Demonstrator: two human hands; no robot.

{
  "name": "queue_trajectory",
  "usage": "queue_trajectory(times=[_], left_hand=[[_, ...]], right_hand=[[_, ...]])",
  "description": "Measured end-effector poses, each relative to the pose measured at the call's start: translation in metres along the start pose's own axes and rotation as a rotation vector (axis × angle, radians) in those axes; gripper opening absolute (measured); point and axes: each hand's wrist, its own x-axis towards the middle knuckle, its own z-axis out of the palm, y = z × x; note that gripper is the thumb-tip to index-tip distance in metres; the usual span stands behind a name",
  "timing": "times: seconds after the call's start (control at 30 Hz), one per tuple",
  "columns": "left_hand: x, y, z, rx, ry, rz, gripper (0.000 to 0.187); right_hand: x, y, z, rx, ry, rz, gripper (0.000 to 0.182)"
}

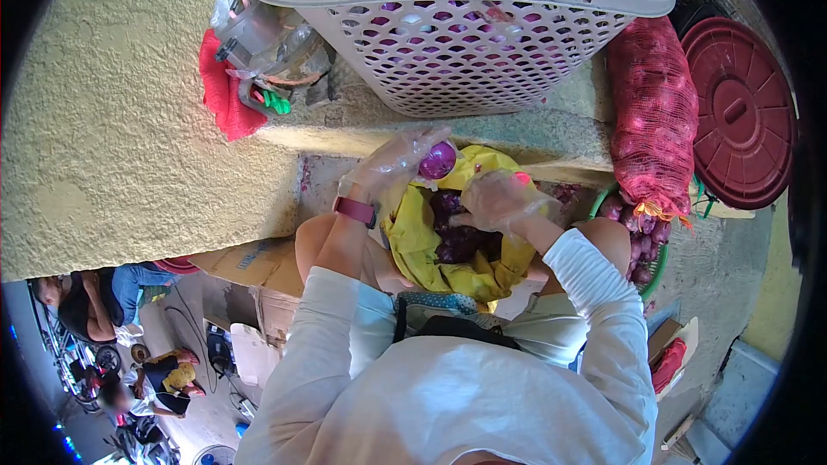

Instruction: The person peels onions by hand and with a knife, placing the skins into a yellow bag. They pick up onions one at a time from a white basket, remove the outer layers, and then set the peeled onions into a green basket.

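Note:
My left hand (405, 155), in a clear plastic glove and with a maroon band at the wrist, holds a shiny purple onion (438, 160). To its right my right hand (495, 200), also gloved, is closed over the yellow bag; something pink shows at its fingers, too small to name. The open yellow bag (412, 245) stands between my knees, with dark purple onions (457, 245) inside. Both hands are above its far side.
Ahead is a grey perforated basket (482, 60) holding onions. A red mesh sack (655, 103), maroon lid (739, 112) and green basket (659, 271) of onions are at the right. Plastic containers (258, 34) lie upper left. Two people (90, 306) are at lower left.

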Motion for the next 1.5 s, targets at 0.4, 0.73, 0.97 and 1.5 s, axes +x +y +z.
queue_trajectory(times=[0.4, 0.73, 0.97, 1.5], left_hand=[[-0.02, 0.013, 0.009, -0.296, -0.122, 0.149, 0.047], [-0.066, 0.054, 0.042, -0.487, -0.145, 0.59, 0.054], [-0.11, 0.171, 0.04, -0.239, 0.694, 1.578, 0.062], [-0.076, 0.207, 0.005, 1.023, 1.027, 1.282, 0.036]], right_hand=[[0.002, 0.015, 0.044, 0.06, 0.045, 0.013, 0.051], [0.005, 0.041, 0.108, 0.448, -0.05, 0.156, 0.043], [-0.009, 0.02, 0.027, 0.253, -0.114, 0.111, 0.037], [-0.016, 0.01, 0.003, 0.338, -0.1, 0.166, 0.037]])
